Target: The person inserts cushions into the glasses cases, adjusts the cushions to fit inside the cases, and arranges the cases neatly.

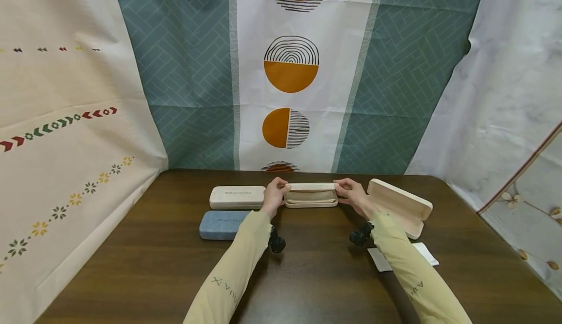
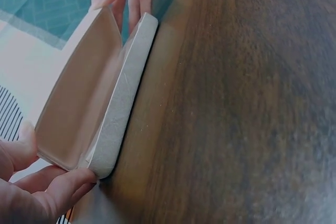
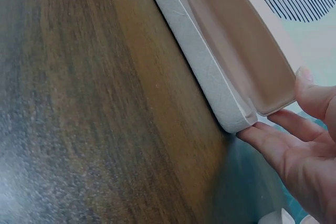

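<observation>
A pale cream glasses case (image 1: 311,205) lies on the table near its back edge, its lid (image 1: 312,186) part way up. Some cloth-like lining or folded cloth shows inside it in the head view. My left hand (image 1: 274,197) holds the left end, thumb on the lid and fingers at the base, as the left wrist view shows. At the other end my right hand (image 3: 304,140) has its thumb on the lid's edge and its fingertips against the base. The tan interior of the lid (image 2: 79,93) faces the wrist camera.
Left of the hands lie a closed cream case (image 1: 237,197) and a closed blue case (image 1: 219,225), partly behind the left sleeve. An open beige case (image 1: 399,202) stands at the right. White folded cloth (image 1: 425,253) lies under the right forearm. Curtains (image 1: 197,94) hang behind the table.
</observation>
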`<act>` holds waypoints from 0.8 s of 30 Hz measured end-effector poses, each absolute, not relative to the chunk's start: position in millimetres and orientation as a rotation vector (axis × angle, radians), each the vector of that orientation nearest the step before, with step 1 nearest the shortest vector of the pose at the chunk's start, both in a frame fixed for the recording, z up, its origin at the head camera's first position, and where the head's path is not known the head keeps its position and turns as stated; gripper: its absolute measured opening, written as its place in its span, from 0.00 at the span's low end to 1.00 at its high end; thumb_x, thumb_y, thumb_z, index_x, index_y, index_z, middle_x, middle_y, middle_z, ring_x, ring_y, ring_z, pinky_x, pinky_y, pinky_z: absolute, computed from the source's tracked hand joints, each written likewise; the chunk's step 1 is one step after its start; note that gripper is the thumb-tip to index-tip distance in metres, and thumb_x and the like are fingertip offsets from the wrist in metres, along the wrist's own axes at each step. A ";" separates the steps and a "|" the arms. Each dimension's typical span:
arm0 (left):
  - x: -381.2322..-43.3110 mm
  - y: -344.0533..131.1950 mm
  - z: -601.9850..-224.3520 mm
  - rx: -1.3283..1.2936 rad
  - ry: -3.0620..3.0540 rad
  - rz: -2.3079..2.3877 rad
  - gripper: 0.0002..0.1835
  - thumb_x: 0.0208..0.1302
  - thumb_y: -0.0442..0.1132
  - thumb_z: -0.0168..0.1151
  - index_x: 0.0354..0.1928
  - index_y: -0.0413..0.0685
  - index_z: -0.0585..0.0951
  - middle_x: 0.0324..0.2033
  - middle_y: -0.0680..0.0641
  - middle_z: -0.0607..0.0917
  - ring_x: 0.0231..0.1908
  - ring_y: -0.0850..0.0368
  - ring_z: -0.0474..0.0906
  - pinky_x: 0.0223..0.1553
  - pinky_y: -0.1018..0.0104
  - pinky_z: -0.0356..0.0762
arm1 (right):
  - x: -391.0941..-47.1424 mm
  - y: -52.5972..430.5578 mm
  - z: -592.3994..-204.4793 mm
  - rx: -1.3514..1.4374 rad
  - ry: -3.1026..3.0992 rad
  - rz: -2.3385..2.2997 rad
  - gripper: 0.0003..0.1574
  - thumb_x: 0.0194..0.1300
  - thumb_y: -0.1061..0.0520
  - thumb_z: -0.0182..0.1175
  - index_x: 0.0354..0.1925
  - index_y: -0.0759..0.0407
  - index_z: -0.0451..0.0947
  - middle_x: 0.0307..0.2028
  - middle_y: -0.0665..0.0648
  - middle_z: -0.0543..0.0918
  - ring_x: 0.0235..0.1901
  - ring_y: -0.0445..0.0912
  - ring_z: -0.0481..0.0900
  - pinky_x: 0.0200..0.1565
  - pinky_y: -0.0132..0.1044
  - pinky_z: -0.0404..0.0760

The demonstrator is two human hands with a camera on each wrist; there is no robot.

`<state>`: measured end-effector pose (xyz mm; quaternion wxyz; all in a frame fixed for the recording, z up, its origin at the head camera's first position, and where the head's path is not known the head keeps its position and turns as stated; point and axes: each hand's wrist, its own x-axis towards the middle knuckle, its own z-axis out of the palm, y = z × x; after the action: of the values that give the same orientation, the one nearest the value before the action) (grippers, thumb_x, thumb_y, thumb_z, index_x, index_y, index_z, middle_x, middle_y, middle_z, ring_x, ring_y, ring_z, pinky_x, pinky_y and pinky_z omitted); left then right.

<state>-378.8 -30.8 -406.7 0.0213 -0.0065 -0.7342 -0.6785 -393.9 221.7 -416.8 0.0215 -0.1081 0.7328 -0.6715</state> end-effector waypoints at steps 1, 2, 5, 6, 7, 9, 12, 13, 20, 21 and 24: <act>-378.8 -31.3 -407.5 -0.020 -2.273 -2.115 0.10 0.65 0.34 0.54 0.45 0.37 0.74 0.40 0.44 0.78 0.45 0.43 0.71 0.39 0.51 0.73 | -393.5 222.1 -417.4 -0.344 2.263 -2.083 0.24 0.68 0.61 0.48 0.55 0.78 0.59 0.58 0.74 0.61 0.56 0.64 0.62 0.49 0.53 0.67; -378.8 -31.7 -408.4 -0.022 -2.273 -2.122 0.10 0.64 0.34 0.54 0.46 0.37 0.74 0.40 0.44 0.78 0.46 0.43 0.71 0.40 0.51 0.73 | -393.0 222.5 -418.1 -0.349 2.253 -2.088 0.23 0.68 0.62 0.48 0.55 0.78 0.59 0.59 0.73 0.61 0.56 0.63 0.61 0.50 0.53 0.67; -378.4 -32.6 -410.2 -0.021 -2.269 -2.138 0.10 0.64 0.34 0.55 0.46 0.37 0.74 0.41 0.45 0.78 0.46 0.43 0.72 0.42 0.51 0.72 | -392.5 223.9 -420.1 -0.364 2.234 -2.103 0.23 0.68 0.63 0.48 0.54 0.79 0.59 0.59 0.72 0.61 0.57 0.62 0.61 0.50 0.53 0.67; -378.4 -32.8 -410.6 -0.028 -2.268 -2.134 0.10 0.64 0.34 0.55 0.46 0.37 0.74 0.41 0.45 0.78 0.46 0.43 0.72 0.42 0.51 0.72 | -392.4 224.2 -420.6 -0.369 2.240 -2.101 0.23 0.68 0.63 0.48 0.55 0.79 0.59 0.58 0.72 0.63 0.56 0.62 0.61 0.50 0.52 0.68; -378.4 -33.0 -410.8 -0.034 -2.266 -2.134 0.10 0.64 0.34 0.55 0.45 0.38 0.75 0.41 0.45 0.78 0.46 0.44 0.72 0.42 0.51 0.72 | -392.4 224.3 -420.9 -0.369 2.247 -2.100 0.23 0.68 0.63 0.49 0.55 0.78 0.60 0.57 0.71 0.65 0.56 0.62 0.62 0.49 0.52 0.68; -378.3 -33.3 -410.8 -0.046 -2.262 -2.128 0.09 0.63 0.34 0.56 0.44 0.39 0.75 0.41 0.44 0.78 0.45 0.44 0.72 0.41 0.51 0.73 | -392.8 224.4 -421.2 -0.367 2.261 -2.102 0.23 0.67 0.62 0.50 0.55 0.76 0.62 0.53 0.70 0.69 0.55 0.62 0.64 0.48 0.51 0.69; -378.3 -33.8 -410.4 -0.058 -2.257 -2.120 0.08 0.63 0.34 0.56 0.43 0.40 0.75 0.40 0.44 0.77 0.45 0.44 0.73 0.41 0.51 0.73 | -393.5 224.2 -420.9 -0.374 2.281 -2.088 0.23 0.67 0.62 0.50 0.56 0.75 0.63 0.48 0.65 0.74 0.54 0.61 0.65 0.48 0.50 0.70; -378.3 -33.9 -410.3 -0.058 -2.256 -2.120 0.08 0.63 0.34 0.56 0.43 0.40 0.75 0.40 0.44 0.77 0.45 0.44 0.73 0.41 0.51 0.73 | -393.6 224.1 -420.8 -0.374 2.280 -2.090 0.23 0.67 0.62 0.50 0.56 0.75 0.63 0.47 0.64 0.75 0.54 0.62 0.65 0.47 0.50 0.71; -378.8 -32.9 -412.3 -0.063 -2.240 -2.101 0.09 0.62 0.33 0.56 0.44 0.37 0.75 0.37 0.45 0.78 0.43 0.45 0.74 0.40 0.51 0.73 | -393.3 223.2 -420.6 -0.356 2.267 -2.103 0.22 0.67 0.64 0.50 0.55 0.76 0.63 0.48 0.68 0.74 0.52 0.60 0.67 0.48 0.50 0.70; -378.4 -32.5 -412.5 -0.061 -2.236 -2.100 0.09 0.62 0.32 0.56 0.44 0.36 0.75 0.37 0.45 0.78 0.42 0.45 0.74 0.40 0.51 0.73 | -393.0 223.3 -420.8 -0.359 2.270 -2.101 0.21 0.67 0.64 0.49 0.55 0.77 0.63 0.49 0.70 0.73 0.52 0.59 0.68 0.48 0.51 0.70; -376.3 -31.5 -412.7 -0.055 -2.232 -2.088 0.10 0.62 0.32 0.56 0.44 0.36 0.75 0.37 0.45 0.78 0.41 0.46 0.74 0.40 0.52 0.74 | -392.4 223.6 -422.0 -0.362 2.267 -2.111 0.21 0.67 0.65 0.49 0.54 0.78 0.62 0.51 0.71 0.71 0.50 0.55 0.71 0.48 0.52 0.68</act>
<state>-376.3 -31.5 -412.7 0.0422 -0.0178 -0.7296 -0.6824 -392.4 223.6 -422.0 0.0115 -0.1159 0.7268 -0.6769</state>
